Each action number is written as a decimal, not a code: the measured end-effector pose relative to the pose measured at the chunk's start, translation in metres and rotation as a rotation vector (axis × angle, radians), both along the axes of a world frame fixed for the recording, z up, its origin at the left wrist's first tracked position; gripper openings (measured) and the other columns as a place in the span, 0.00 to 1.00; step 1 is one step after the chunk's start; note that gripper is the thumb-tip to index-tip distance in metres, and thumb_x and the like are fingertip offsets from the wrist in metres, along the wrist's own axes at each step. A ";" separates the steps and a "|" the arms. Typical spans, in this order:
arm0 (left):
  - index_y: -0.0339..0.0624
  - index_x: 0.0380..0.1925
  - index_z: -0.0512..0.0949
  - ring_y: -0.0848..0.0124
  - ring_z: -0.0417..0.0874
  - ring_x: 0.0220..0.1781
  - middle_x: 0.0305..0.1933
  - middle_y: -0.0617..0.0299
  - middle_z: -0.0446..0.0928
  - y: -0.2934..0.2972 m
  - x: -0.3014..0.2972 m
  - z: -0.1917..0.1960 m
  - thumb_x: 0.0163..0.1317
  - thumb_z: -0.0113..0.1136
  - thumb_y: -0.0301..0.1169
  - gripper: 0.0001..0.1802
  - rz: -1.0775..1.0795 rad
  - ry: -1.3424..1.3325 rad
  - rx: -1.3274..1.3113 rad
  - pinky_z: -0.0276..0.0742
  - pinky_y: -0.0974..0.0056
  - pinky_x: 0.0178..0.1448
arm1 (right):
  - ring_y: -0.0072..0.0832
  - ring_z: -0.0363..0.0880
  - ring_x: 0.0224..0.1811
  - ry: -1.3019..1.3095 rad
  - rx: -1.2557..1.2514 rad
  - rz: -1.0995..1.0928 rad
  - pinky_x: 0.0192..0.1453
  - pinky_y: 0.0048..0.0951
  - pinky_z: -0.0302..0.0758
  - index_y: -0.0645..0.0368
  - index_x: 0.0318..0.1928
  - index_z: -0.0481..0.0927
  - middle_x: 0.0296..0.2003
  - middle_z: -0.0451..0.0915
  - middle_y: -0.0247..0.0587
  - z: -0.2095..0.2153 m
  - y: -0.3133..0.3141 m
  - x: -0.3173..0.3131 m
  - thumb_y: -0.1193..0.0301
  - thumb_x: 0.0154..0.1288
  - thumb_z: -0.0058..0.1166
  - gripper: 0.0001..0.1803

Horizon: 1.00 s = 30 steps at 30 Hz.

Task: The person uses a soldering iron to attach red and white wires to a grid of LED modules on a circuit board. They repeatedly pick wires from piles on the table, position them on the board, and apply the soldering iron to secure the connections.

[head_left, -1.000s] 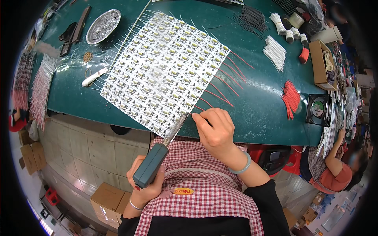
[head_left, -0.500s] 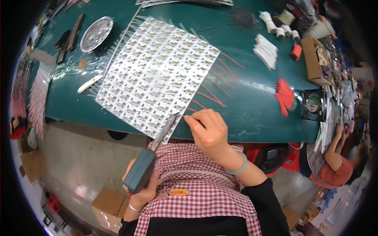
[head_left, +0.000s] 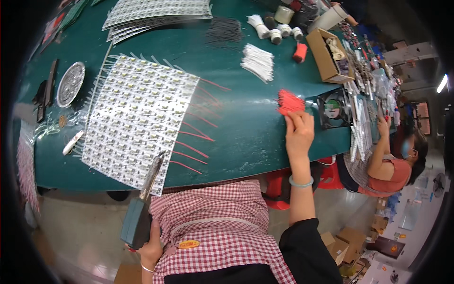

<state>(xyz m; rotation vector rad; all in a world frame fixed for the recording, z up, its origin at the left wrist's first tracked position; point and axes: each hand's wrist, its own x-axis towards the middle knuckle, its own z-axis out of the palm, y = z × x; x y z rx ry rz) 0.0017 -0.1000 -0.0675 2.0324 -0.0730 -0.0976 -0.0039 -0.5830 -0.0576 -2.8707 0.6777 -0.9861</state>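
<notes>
My left hand (head_left: 152,245) is wrapped around the handle of a dark green soldering gun (head_left: 135,222). The gun's metal tip lies over the near right corner of a white LED board sheet (head_left: 137,109) on the table. Red wires (head_left: 190,152) stick out from that sheet's right edge, and pale wires fringe its far and left sides. Off to the right, my right hand (head_left: 301,132) has its thumb and fingers pinched at the near end of a bundle of loose red wires (head_left: 289,101). Which wires the fingertips hold is partly hidden.
The green table (head_left: 236,142) also bears white wires (head_left: 257,62), black wires (head_left: 223,32), stacked board sheets (head_left: 158,14), a metal dish (head_left: 71,84) and a white-handled cutter (head_left: 73,143). A small fan (head_left: 334,108) and a cardboard box (head_left: 326,57) stand right. A co-worker (head_left: 385,173) sits beyond.
My right hand has left the sheet's near right corner and reached right to the red wire bundle. Another red wire now extends from that corner. The whole view has shifted right.
</notes>
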 end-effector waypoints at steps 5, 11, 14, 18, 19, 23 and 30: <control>0.34 0.58 0.77 0.80 0.73 0.28 0.40 0.63 0.78 -0.003 0.001 0.013 0.64 0.62 0.17 0.21 -0.020 0.046 -0.067 0.69 0.73 0.32 | 0.43 0.77 0.40 -0.003 -0.024 0.043 0.44 0.40 0.74 0.59 0.35 0.81 0.35 0.79 0.41 -0.003 -0.006 0.008 0.78 0.60 0.63 0.04; 0.34 0.58 0.77 0.79 0.74 0.29 0.41 0.61 0.78 -0.005 0.002 0.017 0.63 0.62 0.16 0.22 -0.043 -0.014 -0.055 0.70 0.72 0.32 | 0.44 0.75 0.40 0.030 -0.054 0.040 0.44 0.43 0.72 0.61 0.36 0.76 0.35 0.77 0.43 -0.013 -0.009 0.007 0.80 0.61 0.60 0.06; 0.34 0.58 0.77 0.79 0.75 0.30 0.42 0.61 0.78 -0.003 0.003 0.017 0.63 0.63 0.17 0.22 -0.074 -0.045 -0.053 0.71 0.71 0.33 | 0.45 0.75 0.40 0.046 -0.092 0.049 0.44 0.43 0.71 0.61 0.37 0.75 0.36 0.76 0.45 -0.011 -0.011 0.009 0.80 0.63 0.59 0.06; 0.33 0.58 0.77 0.79 0.76 0.32 0.45 0.60 0.79 0.000 0.008 0.016 0.63 0.64 0.18 0.22 -0.109 -0.128 -0.019 0.73 0.71 0.35 | 0.46 0.76 0.40 0.023 -0.050 0.087 0.44 0.43 0.72 0.62 0.39 0.77 0.35 0.77 0.45 -0.001 -0.009 0.008 0.80 0.64 0.58 0.05; 0.33 0.58 0.77 0.79 0.76 0.33 0.45 0.60 0.80 0.001 0.007 0.015 0.63 0.65 0.18 0.22 -0.111 -0.124 -0.014 0.73 0.71 0.35 | 0.46 0.76 0.40 0.046 -0.055 0.139 0.44 0.42 0.73 0.62 0.40 0.77 0.35 0.77 0.45 0.007 -0.004 0.010 0.81 0.64 0.58 0.05; 0.33 0.58 0.77 0.79 0.76 0.34 0.45 0.61 0.80 0.006 0.007 0.014 0.64 0.65 0.19 0.22 -0.087 -0.038 -0.041 0.74 0.71 0.36 | 0.42 0.77 0.39 0.183 -0.161 0.326 0.45 0.39 0.75 0.63 0.41 0.80 0.32 0.77 0.42 0.054 0.029 0.026 0.80 0.59 0.57 0.09; 0.31 0.58 0.77 0.80 0.75 0.32 0.41 0.63 0.80 0.004 0.007 0.019 0.64 0.65 0.18 0.22 -0.099 -0.030 -0.104 0.73 0.71 0.35 | 0.34 0.78 0.40 0.456 -0.597 0.540 0.58 0.41 0.74 0.58 0.26 0.80 0.27 0.76 0.38 0.078 0.069 0.072 0.74 0.47 0.58 0.03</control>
